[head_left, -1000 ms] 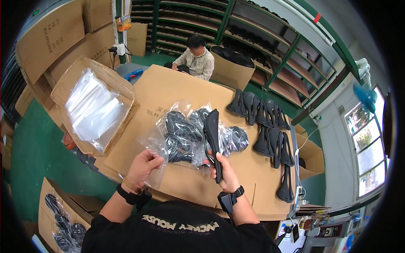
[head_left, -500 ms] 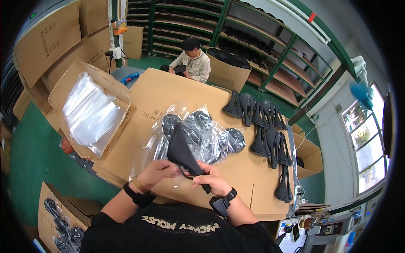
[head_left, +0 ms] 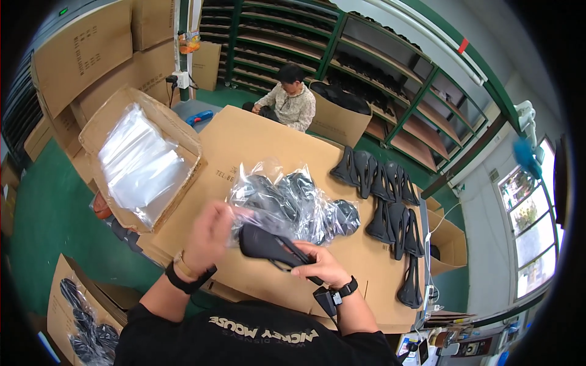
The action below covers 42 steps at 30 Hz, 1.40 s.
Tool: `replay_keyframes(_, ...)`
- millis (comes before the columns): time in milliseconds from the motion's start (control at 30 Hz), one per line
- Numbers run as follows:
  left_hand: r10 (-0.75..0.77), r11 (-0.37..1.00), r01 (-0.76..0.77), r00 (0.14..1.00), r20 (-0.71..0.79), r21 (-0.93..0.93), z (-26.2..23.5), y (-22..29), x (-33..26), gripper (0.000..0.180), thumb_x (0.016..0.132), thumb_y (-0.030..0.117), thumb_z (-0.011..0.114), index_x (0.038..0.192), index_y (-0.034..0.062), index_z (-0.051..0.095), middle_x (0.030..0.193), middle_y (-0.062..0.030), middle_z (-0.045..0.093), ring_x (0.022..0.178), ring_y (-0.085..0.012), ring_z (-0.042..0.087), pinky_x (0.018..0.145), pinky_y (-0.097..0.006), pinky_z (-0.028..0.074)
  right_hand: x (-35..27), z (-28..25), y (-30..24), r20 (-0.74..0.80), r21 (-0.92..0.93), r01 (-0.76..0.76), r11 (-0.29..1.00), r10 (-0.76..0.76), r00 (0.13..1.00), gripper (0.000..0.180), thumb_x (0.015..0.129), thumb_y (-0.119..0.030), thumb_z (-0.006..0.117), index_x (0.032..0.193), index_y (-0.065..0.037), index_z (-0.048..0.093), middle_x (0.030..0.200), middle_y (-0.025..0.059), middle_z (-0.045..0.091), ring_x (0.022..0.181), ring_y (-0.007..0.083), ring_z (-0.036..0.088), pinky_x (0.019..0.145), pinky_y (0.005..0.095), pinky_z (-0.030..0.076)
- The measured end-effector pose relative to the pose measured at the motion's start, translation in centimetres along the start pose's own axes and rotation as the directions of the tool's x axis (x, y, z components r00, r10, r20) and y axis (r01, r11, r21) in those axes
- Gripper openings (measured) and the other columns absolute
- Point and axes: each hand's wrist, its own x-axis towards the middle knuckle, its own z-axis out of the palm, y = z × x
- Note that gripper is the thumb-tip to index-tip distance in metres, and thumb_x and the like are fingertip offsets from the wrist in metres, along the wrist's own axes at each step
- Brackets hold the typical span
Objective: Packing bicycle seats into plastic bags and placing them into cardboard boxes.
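Note:
Near the front of the cardboard-covered table, a black bicycle saddle (head_left: pixel 262 244) is held by my right hand (head_left: pixel 322 266), its fingers closed around the narrow end. The saddle's wide end points left, its smooth top facing up. My left hand (head_left: pixel 211 232) is raised just left of that wide end, blurred by motion, so its grip is unclear. Right behind both hands lies a heap of saddles in clear plastic bags (head_left: pixel 293 198). Unbagged black saddles (head_left: pixel 365 171) stand in rows on the right part of the table, with one lone saddle (head_left: pixel 409 287) closer to me.
An open carton (head_left: pixel 194 161) at the left holds a stack of clear plastic bags (head_left: pixel 137 165). Bagged saddles fill a box (head_left: pixel 58 299) at lower left. Beyond the table a person (head_left: pixel 294 104) sits by a carton (head_left: pixel 342 122) and green-framed shelves (head_left: pixel 421 91).
The saddle has turned from steeply slanted to nearly level, its top now showing. My left hand has left the saddle's underside and moved up and left.

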Motion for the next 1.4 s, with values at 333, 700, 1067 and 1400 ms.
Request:
replay_keyframes(333, 0.101, 0.994, -0.022, 0.600, 0.794, -0.109, 4.9, -2.3, -2.3, 0.019, 0.091, 0.016, 0.055, 0.107, 0.0057, 0.057, 0.092, -0.0096, 0.060, 0.079, -0.0202, 0.059, 0.074, -0.030, 0.047, 6.6, 0.2, 0.0, -0.280, -0.709, 0.255, 0.658, -0.594, 0.754, 0.053, 0.074, -0.016, 0.076, 0.118, 0.002, 0.053, 0.104, 0.0112, 0.065, 0.089, 0.0198, 0.061, 0.080, 0.0319, 0.049)
replay_keyframes(700, -0.191, 0.406, 0.184, 0.975, -0.114, 0.895, -27.8, -23.1, 7.8, 0.035, 0.072, 0.026, 0.072, 0.089, -0.0017, 0.058, 0.087, -0.0215, 0.061, 0.082, -0.0352, 0.059, 0.073, -0.043, 0.047, 2.6, -10.3, 0.7, -0.466, -0.817, -0.096, 0.568, -0.555, 0.689, 0.036, 0.077, -0.022, 0.071, 0.106, 0.000, 0.065, 0.103, 0.0128, 0.067, 0.088, 0.0187, 0.065, 0.078, 0.0304, 0.051)
replay_keyframes(1067, -0.465, 0.614, 0.439, 0.873, -0.149, 0.655, -27.8, -24.9, 7.2, 0.018, 0.090, 0.015, 0.052, 0.078, 0.0025, 0.057, 0.061, -0.0016, 0.052, 0.052, -0.0105, 0.046, 0.045, -0.027, 0.038, -21.6, -21.9, 12.2, -0.930, 0.069, -0.948, 0.312, -0.324, -0.174, 0.059, 0.073, -0.049, 0.065, 0.110, -0.004, 0.061, 0.111, 0.0142, 0.063, 0.101, 0.0374, 0.059, 0.090, 0.0405, 0.046)
replay_keyframes(1400, -0.202, 0.634, 0.141, 0.979, -0.014, 0.760, -26.3, -26.6, 5.4, 0.017, 0.087, 0.013, 0.059, 0.077, 0.0002, 0.052, 0.067, -0.0041, 0.052, 0.061, -0.0127, 0.043, 0.057, -0.026, 0.039, -22.9, -20.5, 13.8, -0.879, -0.367, -0.784, 0.500, -0.462, 0.118, 0.031, 0.076, -0.008, 0.056, 0.106, -0.003, 0.064, 0.094, 0.0177, 0.067, 0.092, 0.0325, 0.064, 0.083, 0.0393, 0.049)
